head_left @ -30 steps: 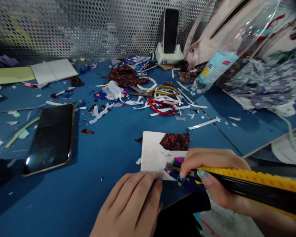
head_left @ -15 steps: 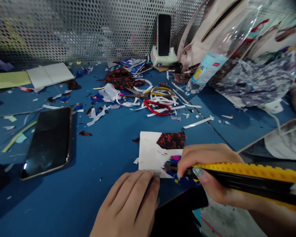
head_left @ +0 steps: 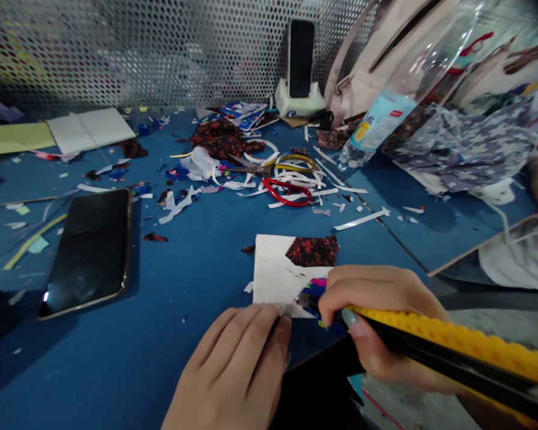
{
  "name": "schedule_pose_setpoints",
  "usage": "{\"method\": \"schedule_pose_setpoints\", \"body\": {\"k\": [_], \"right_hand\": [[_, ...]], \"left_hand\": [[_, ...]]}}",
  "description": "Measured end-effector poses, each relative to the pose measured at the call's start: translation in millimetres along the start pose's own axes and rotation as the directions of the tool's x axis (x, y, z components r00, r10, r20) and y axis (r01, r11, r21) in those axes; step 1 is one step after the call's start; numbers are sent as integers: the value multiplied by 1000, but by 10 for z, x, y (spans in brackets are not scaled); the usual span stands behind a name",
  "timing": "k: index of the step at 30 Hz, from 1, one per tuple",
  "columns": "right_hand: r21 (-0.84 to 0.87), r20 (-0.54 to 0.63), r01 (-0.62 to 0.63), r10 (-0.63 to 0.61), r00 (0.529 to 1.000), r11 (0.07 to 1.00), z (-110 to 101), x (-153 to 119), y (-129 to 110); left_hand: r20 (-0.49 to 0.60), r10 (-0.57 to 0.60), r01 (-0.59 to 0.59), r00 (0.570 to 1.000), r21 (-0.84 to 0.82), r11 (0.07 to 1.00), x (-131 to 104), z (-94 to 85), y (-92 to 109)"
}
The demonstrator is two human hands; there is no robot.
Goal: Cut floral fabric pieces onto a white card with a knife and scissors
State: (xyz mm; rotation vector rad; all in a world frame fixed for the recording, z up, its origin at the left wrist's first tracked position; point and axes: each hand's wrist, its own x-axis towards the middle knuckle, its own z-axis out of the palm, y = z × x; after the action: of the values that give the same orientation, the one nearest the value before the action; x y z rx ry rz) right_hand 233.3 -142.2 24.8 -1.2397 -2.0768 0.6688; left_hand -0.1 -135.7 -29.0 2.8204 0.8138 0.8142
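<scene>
A white card (head_left: 271,272) lies on the blue table, with a dark red-and-black patterned piece (head_left: 312,251) at its upper right. A blue-and-pink patterned piece (head_left: 314,289) covers part of its lower right, half hidden by my fingers. My right hand (head_left: 381,316) grips a utility knife (head_left: 457,349) with a yellow and black handle; its tip touches the card at the edge of the blue piece. My left hand (head_left: 237,364) lies with fingers stretched out, fingertips pressing the card's lower edge.
A phone (head_left: 89,251) lies at the left. Beyond the card are scissors (head_left: 289,191) with red and yellow handles among paper strips and fabric scraps (head_left: 222,140). Another phone (head_left: 300,60) stands on a tissue pack (head_left: 300,103). A plastic bottle (head_left: 381,128) leans at the right.
The rear end of the knife handle has swung downward in view as my right hand turned slightly. Its tip stays near the same spot on the card. My left hand has hardly moved.
</scene>
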Motion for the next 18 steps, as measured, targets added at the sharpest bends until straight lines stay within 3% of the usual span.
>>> {"method": "schedule_pose_setpoints", "body": {"k": [10, 18], "right_hand": [[148, -151, -8, 31, 988, 989, 30, -74, 120], [140, -149, 5, 16, 989, 990, 88, -68, 153]], "left_hand": [[-3, 24, -24, 1000, 51, 998, 14, -14, -11], [1, 17, -17, 1000, 47, 999, -22, -5, -6]]}}
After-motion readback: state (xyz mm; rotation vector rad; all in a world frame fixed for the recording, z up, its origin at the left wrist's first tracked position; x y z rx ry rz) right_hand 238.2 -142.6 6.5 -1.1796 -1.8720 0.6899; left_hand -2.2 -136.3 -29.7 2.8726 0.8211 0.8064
